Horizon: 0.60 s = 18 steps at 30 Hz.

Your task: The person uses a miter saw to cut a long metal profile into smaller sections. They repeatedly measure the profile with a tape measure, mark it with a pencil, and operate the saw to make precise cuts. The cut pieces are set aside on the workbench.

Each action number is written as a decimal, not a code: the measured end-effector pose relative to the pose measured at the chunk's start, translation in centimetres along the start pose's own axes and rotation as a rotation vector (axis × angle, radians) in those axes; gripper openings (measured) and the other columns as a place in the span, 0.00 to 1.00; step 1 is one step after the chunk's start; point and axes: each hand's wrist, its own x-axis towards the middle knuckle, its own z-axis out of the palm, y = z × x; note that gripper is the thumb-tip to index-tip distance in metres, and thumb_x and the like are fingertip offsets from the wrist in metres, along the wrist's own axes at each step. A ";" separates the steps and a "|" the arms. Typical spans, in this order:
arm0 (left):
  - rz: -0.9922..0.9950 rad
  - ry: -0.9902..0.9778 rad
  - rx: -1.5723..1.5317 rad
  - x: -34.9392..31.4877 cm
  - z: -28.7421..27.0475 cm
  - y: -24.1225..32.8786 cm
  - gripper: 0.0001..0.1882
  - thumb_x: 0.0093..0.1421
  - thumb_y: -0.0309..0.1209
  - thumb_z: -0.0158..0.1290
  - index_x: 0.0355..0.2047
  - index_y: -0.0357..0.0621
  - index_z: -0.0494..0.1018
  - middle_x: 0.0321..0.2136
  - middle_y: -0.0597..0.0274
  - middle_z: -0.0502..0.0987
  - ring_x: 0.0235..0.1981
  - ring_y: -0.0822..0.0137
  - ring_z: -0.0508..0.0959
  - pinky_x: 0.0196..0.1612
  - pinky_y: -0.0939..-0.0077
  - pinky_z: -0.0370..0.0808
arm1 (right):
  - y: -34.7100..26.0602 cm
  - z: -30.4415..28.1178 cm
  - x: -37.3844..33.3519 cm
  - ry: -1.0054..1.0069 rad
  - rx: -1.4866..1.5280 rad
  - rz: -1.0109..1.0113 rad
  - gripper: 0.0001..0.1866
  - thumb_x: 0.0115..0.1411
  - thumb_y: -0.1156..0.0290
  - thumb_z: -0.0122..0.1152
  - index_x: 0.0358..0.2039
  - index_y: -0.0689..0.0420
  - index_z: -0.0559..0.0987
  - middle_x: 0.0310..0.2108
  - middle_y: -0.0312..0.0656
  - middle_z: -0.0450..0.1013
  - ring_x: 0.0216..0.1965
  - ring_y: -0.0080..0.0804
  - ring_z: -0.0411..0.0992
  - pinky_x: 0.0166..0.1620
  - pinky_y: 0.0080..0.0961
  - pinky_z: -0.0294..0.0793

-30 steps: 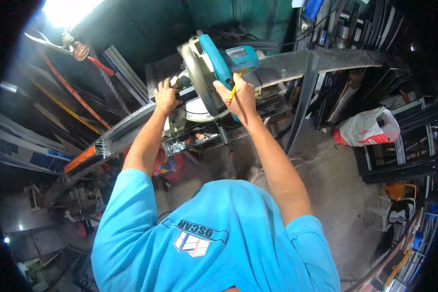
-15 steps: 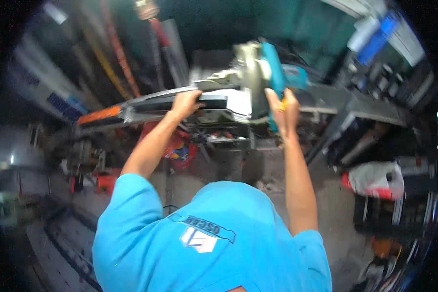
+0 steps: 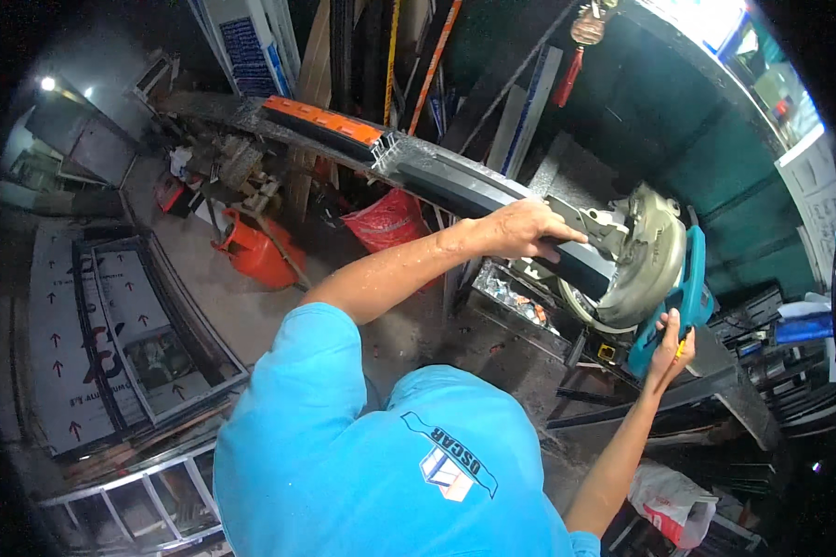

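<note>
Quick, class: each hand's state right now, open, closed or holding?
Left hand: closed on the dark bar.
Right hand: closed on the saw handle, with a pencil.

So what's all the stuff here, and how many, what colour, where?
Round-guarded power saw: one, teal and beige, right
Long straight bar: one, dark, left of the saw
Ridged strip: one, orange, upper middle
Slim pencil: one, yellow, right, by the saw
Plastic sack: one, red, middle
Rounded tank: one, orange, floor at left
Crumpled plastic bag: one, white and red, lower right
Tasselled ornament: one, bronze and red, top right
Leaning strips: several, mixed colours, upper middle
Ladder-shaped frame: one, silver, lower left
Shirt: one, sky blue, bottom centre
Left hand: one, bare, on the bar
Right hand: one, bare, at the saw
</note>
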 end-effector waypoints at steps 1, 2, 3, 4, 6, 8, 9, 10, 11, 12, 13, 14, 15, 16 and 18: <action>-0.018 -0.006 0.024 -0.3 -0.8 1.0 0.31 0.50 0.31 0.68 0.57 0.50 0.77 0.39 0.55 0.82 0.42 0.49 0.81 0.46 0.57 0.76 | -0.2 0.2 0.0 -0.010 -0.011 -0.004 0.12 0.68 0.67 0.62 0.38 0.66 0.78 0.30 0.39 0.77 0.28 0.21 0.72 0.34 0.20 0.73; -0.021 0.007 0.025 -0.6 -1.6 1.8 0.32 0.50 0.31 0.68 0.57 0.50 0.77 0.41 0.55 0.82 0.43 0.50 0.81 0.47 0.58 0.77 | -0.4 0.3 0.1 -0.020 -0.023 -0.009 0.13 0.68 0.66 0.62 0.38 0.66 0.78 0.30 0.39 0.77 0.29 0.21 0.72 0.34 0.20 0.73; -0.025 0.020 0.029 -1.0 -2.4 2.7 0.32 0.49 0.30 0.68 0.57 0.50 0.77 0.43 0.56 0.83 0.45 0.51 0.81 0.48 0.59 0.77 | -0.8 0.5 0.1 -0.035 -0.056 -0.001 0.13 0.69 0.66 0.61 0.38 0.66 0.78 0.31 0.40 0.78 0.29 0.21 0.73 0.34 0.21 0.73; -0.023 0.030 0.030 -1.0 -3.3 3.6 0.32 0.49 0.30 0.68 0.57 0.50 0.77 0.45 0.56 0.83 0.46 0.52 0.81 0.49 0.60 0.77 | -0.5 0.4 0.3 -0.040 -0.029 -0.003 0.13 0.69 0.67 0.61 0.40 0.66 0.79 0.32 0.41 0.78 0.30 0.22 0.73 0.35 0.20 0.73; -0.010 -0.005 0.077 -1.4 -5.4 5.5 0.32 0.48 0.30 0.68 0.56 0.52 0.78 0.48 0.58 0.82 0.48 0.54 0.81 0.51 0.61 0.77 | -0.3 0.3 0.2 -0.025 -0.037 0.009 0.13 0.69 0.67 0.61 0.41 0.66 0.79 0.32 0.41 0.78 0.30 0.22 0.73 0.36 0.20 0.74; 0.002 -0.023 0.133 -2.0 -7.2 6.4 0.31 0.48 0.31 0.69 0.56 0.53 0.78 0.47 0.58 0.82 0.48 0.54 0.82 0.50 0.61 0.78 | -0.2 0.3 0.3 -0.026 -0.021 0.014 0.12 0.69 0.67 0.62 0.41 0.65 0.79 0.33 0.41 0.79 0.31 0.21 0.74 0.37 0.20 0.74; -0.055 -0.110 0.201 -2.3 -8.2 6.5 0.30 0.48 0.32 0.69 0.55 0.54 0.79 0.47 0.59 0.82 0.48 0.54 0.82 0.50 0.62 0.78 | -0.1 -0.1 0.1 -0.026 -0.030 0.018 0.13 0.69 0.65 0.62 0.42 0.65 0.80 0.34 0.42 0.79 0.32 0.23 0.76 0.39 0.22 0.76; -0.047 -0.126 0.240 -3.0 -9.6 5.8 0.30 0.48 0.33 0.69 0.54 0.55 0.79 0.46 0.59 0.83 0.47 0.54 0.82 0.49 0.61 0.79 | -0.2 -0.1 0.1 -0.037 -0.032 0.021 0.14 0.69 0.64 0.62 0.42 0.65 0.80 0.34 0.43 0.80 0.34 0.26 0.78 0.41 0.24 0.78; -0.074 -0.150 0.288 -3.9 -10.6 4.1 0.29 0.49 0.33 0.69 0.54 0.56 0.79 0.45 0.59 0.83 0.46 0.54 0.82 0.47 0.60 0.79 | -0.4 0.1 0.0 -0.028 -0.019 0.032 0.13 0.69 0.65 0.62 0.41 0.65 0.79 0.34 0.42 0.80 0.33 0.24 0.77 0.39 0.22 0.76; -0.097 -0.173 0.333 -5.0 -11.4 1.5 0.28 0.49 0.34 0.68 0.54 0.58 0.79 0.44 0.60 0.83 0.45 0.54 0.83 0.46 0.60 0.79 | -0.7 0.4 -0.2 -0.015 -0.009 0.042 0.12 0.69 0.66 0.62 0.41 0.64 0.79 0.34 0.41 0.79 0.32 0.22 0.75 0.37 0.20 0.74; -0.119 -0.183 0.378 -6.3 -12.9 -0.9 0.27 0.50 0.34 0.68 0.53 0.58 0.80 0.43 0.60 0.83 0.45 0.53 0.83 0.45 0.59 0.79 | -1.2 0.6 -0.4 -0.005 0.004 0.050 0.12 0.69 0.67 0.62 0.40 0.64 0.79 0.33 0.40 0.79 0.31 0.21 0.74 0.36 0.19 0.72; -0.140 -0.192 0.420 -7.8 -14.6 -3.6 0.26 0.50 0.34 0.68 0.52 0.58 0.80 0.43 0.60 0.84 0.44 0.52 0.83 0.43 0.59 0.79 | -1.6 0.7 -0.4 0.000 -0.022 0.047 0.12 0.69 0.67 0.62 0.40 0.64 0.79 0.33 0.40 0.79 0.31 0.21 0.74 0.36 0.19 0.73; -0.238 -0.248 0.460 -9.3 -16.6 -6.0 0.24 0.51 0.34 0.68 0.50 0.57 0.80 0.42 0.62 0.83 0.44 0.53 0.83 0.44 0.58 0.78 | -1.8 0.9 -0.4 0.001 -0.044 0.046 0.12 0.69 0.66 0.62 0.40 0.64 0.79 0.33 0.40 0.79 0.31 0.21 0.74 0.36 0.19 0.73; -0.334 -0.303 0.497 -10.9 -18.5 -8.4 0.21 0.51 0.34 0.68 0.47 0.56 0.80 0.42 0.63 0.83 0.45 0.53 0.82 0.45 0.58 0.77 | -1.9 1.0 -0.4 0.004 -0.069 0.044 0.12 0.69 0.66 0.62 0.40 0.64 0.79 0.33 0.40 0.79 0.31 0.21 0.74 0.36 0.20 0.73; -0.445 -0.334 0.741 -14.5 -21.8 -12.7 0.18 0.52 0.33 0.67 0.44 0.54 0.79 0.40 0.66 0.82 0.46 0.55 0.80 0.46 0.56 0.74 | -0.8 0.5 0.1 0.006 -0.059 0.047 0.12 0.69 0.66 0.61 0.40 0.64 0.79 0.34 0.40 0.79 0.31 0.22 0.75 0.36 0.20 0.74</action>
